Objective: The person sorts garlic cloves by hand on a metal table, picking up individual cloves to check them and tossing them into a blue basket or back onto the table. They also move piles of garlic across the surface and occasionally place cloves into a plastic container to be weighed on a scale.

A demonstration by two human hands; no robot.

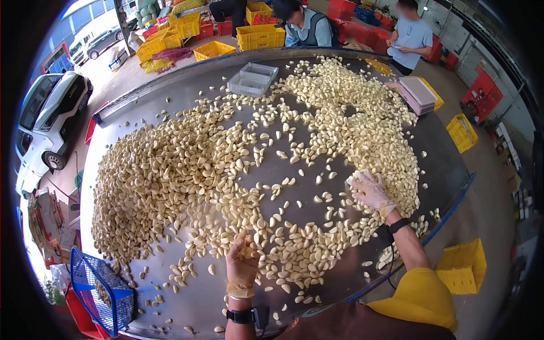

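Note:
Peeled garlic cloves (164, 164) lie in a large heap on the left of the metal table (283, 161). A paler heap of garlic cloves (362, 107) runs along the right side, with loose ones between. My left hand (242, 265), in a thin clear glove, is at the near edge of the cloves with its fingers curled in. What is inside those fingers is hidden. My right hand (371, 192), gloved too, rests against the right heap, fingers outstretched and pointing left.
A clear plastic tray (253, 79) sits at the table's far side, pink trays (416, 93) at the far right corner. A blue basket (102, 292) leans at the near left. Yellow crates (462, 266) stand on the floor. Two people (309, 28) are beyond the table.

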